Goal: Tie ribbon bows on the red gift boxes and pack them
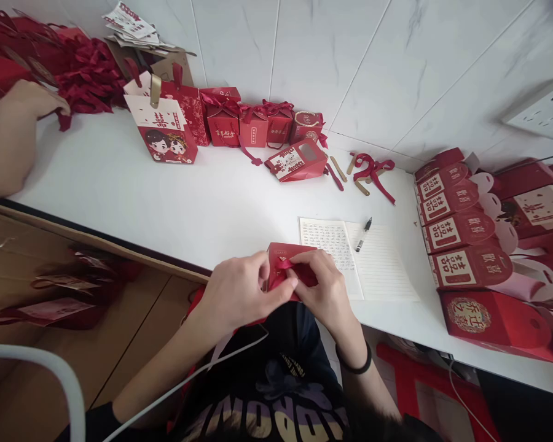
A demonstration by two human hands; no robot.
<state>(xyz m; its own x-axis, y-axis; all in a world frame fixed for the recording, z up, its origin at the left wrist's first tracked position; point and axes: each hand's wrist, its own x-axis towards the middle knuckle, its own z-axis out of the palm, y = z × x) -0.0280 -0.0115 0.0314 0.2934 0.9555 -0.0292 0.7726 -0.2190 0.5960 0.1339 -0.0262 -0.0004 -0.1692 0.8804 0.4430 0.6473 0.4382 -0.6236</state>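
Note:
A small red gift box (pixel 279 248) stands at the table's front edge, close to my body, with a dark red ribbon (pixel 283 263) on top. My left hand (pixel 242 288) is closed at the box's left side, its thumb stretched across to the ribbon. On the other side, my right hand (pixel 322 285) pinches the ribbon between thumb and fingers. Both hands touch at the fingertips and hide much of the box and ribbon. Beyond my right hand lies an open notebook (pixel 382 258) with handwriting and a pen (pixel 364 234).
Finished-looking red boxes (pixel 253 129) line the wall. A tilted box (pixel 297 161) and loose ribbon strips (pixel 373 169) lie nearer. Stacked boxes (pixel 447 233) fill the right end. At left, another person's hand (pixel 32 101) touches red ribbon by a ribbon heap (pixel 90 77). A carton (pixel 74 258) holds bags below.

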